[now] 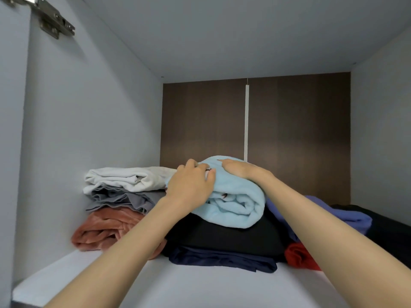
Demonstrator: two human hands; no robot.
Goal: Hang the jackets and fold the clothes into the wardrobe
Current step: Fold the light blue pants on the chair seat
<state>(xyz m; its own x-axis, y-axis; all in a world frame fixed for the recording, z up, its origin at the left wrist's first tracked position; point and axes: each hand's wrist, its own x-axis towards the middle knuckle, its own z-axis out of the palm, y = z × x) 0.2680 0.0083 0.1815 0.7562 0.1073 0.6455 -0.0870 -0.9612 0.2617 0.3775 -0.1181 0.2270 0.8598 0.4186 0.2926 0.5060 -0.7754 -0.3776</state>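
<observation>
A person reaches both bare arms into a wardrobe compartment. The folded light-blue fleece garment (235, 207) lies on top of the middle pile on the white shelf (178, 285), resting on a folded black garment (222, 236), which in turn lies on a navy garment (222, 260).

The left hand (191, 185) grips the near left side of the fleece, fingers curled and thumb pressed into the fabric. The right hand (240, 170) lies palm-down over the rounded top; its fingers drop out of sight behind the bundle, so their hold cannot be told.

Just left of this pile is a second one against the side wall: a white garment (124, 177) over a grey garment (124, 198) over a pink velvet garment (100, 232). To the right lie a purple garment (347, 216) and a red garment (298, 256). A metal hinge (53, 21) sits at upper left, and the brown back panel (200, 130) closes the rear.
</observation>
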